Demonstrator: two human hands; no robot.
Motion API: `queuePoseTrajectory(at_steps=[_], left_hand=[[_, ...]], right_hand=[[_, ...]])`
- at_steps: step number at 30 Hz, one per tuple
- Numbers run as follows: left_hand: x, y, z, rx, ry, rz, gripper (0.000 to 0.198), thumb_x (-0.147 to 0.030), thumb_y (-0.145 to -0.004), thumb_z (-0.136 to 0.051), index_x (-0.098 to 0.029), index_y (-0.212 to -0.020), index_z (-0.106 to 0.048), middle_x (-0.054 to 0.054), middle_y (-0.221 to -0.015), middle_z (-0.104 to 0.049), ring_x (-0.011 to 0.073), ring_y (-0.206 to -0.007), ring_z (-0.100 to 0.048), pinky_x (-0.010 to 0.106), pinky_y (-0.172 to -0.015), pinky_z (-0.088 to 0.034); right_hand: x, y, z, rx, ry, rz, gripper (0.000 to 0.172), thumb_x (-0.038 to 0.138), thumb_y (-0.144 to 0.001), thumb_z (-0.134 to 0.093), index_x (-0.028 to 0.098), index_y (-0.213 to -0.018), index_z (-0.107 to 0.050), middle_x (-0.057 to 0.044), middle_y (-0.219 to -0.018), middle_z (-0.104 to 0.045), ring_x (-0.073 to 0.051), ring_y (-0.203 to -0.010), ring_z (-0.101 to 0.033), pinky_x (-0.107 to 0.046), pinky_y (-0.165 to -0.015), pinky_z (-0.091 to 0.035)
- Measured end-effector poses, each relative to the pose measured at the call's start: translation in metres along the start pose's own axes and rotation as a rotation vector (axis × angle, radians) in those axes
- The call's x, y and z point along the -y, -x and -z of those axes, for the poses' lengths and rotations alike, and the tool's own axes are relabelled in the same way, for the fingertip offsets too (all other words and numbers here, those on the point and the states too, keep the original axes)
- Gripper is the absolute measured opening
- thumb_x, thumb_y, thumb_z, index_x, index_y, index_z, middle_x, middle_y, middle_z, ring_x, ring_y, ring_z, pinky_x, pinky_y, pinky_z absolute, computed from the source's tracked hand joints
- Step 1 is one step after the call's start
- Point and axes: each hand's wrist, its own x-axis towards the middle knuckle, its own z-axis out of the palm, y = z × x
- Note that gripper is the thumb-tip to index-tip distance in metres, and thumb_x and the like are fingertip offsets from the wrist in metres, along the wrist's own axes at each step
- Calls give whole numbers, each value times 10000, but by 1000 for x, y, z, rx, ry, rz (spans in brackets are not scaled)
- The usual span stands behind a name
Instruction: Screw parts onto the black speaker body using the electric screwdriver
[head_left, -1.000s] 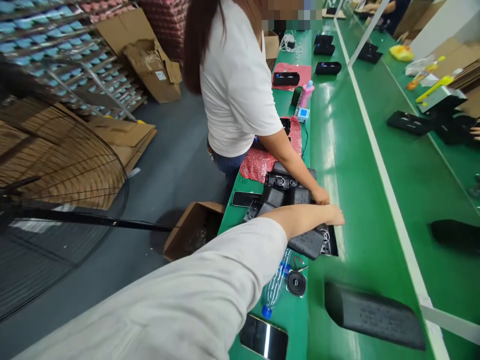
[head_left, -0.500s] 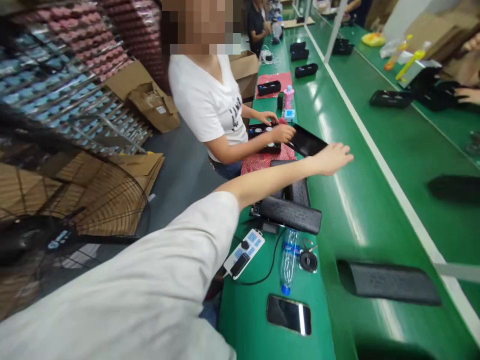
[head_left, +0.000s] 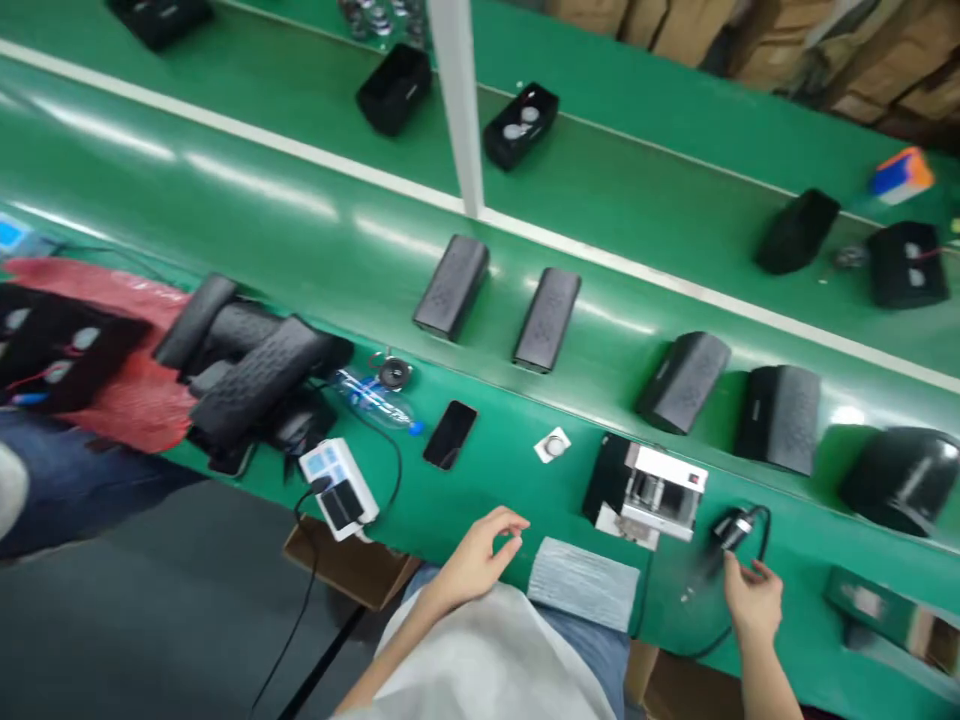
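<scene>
From the camera on my head, I look down on a green bench [head_left: 480,480] with a green belt [head_left: 315,230] running beyond it.

My left hand [head_left: 480,555] hangs over the near edge of the bench, fingers curled loosely with thumb and forefinger close together; it grips nothing, and whether the tips meet I cannot tell. Just to its right lies a folded grey cloth [head_left: 585,592], close to the hand but apart from it.

My right hand [head_left: 750,595] is at the near edge further right, fingers loosely bent and holding nothing. Its fingertips are just below a small black tool [head_left: 733,528] on a black cable [head_left: 763,520] that loops round it; whether they touch it I cannot tell.

Between my hands, a little further back, stands a black and white machine [head_left: 645,488]. Left of it lies a small white square pad [head_left: 553,446], then a dark phone [head_left: 450,435], a plastic bottle [head_left: 375,398] on its side, and a white power strip [head_left: 337,487] with a plug in it.

Further left, several black speaker shells [head_left: 255,365] are piled beside a red sheet [head_left: 127,390].

On the belt, two flat black speaker covers [head_left: 454,285] lie side by side, and three bulkier black speakers [head_left: 780,418] sit to the right.
</scene>
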Motion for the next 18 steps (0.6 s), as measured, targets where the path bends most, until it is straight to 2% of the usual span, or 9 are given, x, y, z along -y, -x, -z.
queuePoseTrajectory(at_steps=[2, 4, 7, 10, 12, 14, 16, 18], left_hand=[[-4, -17, -10, 58, 5, 14, 228, -361, -1023, -648, -249, -1137, -811, 61, -1080, -815, 194, -963, -787, 305, -901, -634], [-7, -37, -3, 8, -14, 41, 284, -448, -1014, -651, -247, -1135, -811, 75, -1111, -815, 221, -1008, -785, 354, -955, -632], [-13, -59, 5, -205, -46, 102, 482, -634, -977, -636, -206, -1150, -775, 123, -1130, -818, 276, -1032, -792, 439, -980, -641], [-28, -56, -12, -397, -61, 146, 675, -802, -899, -624, -179, -1129, -749, 154, -1082, -828, 310, -970, -817, 469, -912, -679], [-41, -44, -34, -438, -75, 147, 726, -853, -844, -650, -175, -1080, -759, 151, -1024, -836, 315, -907, -828, 457, -850, -701], [-53, -32, -57, -422, -87, 139, 742, -873, -784, -701, -177, -1028, -776, 140, -967, -841, 321, -861, -832, 444, -803, -715], [-63, -27, -72, -386, -89, 146, 760, -892, -722, -744, -186, -998, -790, 129, -955, -848, 331, -857, -836, 436, -786, -724], [-69, -31, -80, -350, -97, 156, 783, -912, -677, -763, -198, -995, -798, 123, -987, -856, 343, -886, -840, 431, -793, -730]], right_hand=[[5, -30, 11, -48, -49, 14, 528, 576, -1062, -635, 112, -1311, -606, -94, -1074, -623, -194, -956, -620, -398, -953, -567], [23, -67, 22, -96, -92, 69, 601, 606, -1050, -624, 117, -1395, -562, -123, -1192, -608, -221, -1057, -610, -433, -1028, -536], [66, -125, 29, -140, -129, 177, 788, 671, -991, -664, 120, -1523, -476, -186, -1419, -503, -313, -1309, -508, -521, -1172, -435], [112, -171, 25, -93, -154, 233, 903, 682, -966, -701, 153, -1625, -385, -204, -1555, -378, -374, -1428, -403, -582, -1220, -382], [132, -186, 21, -22, -172, 214, 867, 645, -992, -697, 188, -1649, -364, -190, -1576, -361, -378, -1435, -401, -612, -1218, -389], [140, -192, 22, 47, -196, 179, 812, 607, -1019, -685, 201, -1649, -372, -180, -1573, -373, -369, -1428, -418, -620, -1215, -400], [138, -193, 29, 98, -227, 151, 778, 598, -1031, -682, 201, -1637, -398, -176, -1568, -386, -359, -1422, -434, -614, -1215, -410], [131, -198, 38, 141, -266, 141, 750, 599, -1034, -688, 196, -1614, -436, -171, -1557, -410, -348, -1416, -452, -599, -1212, -424]])
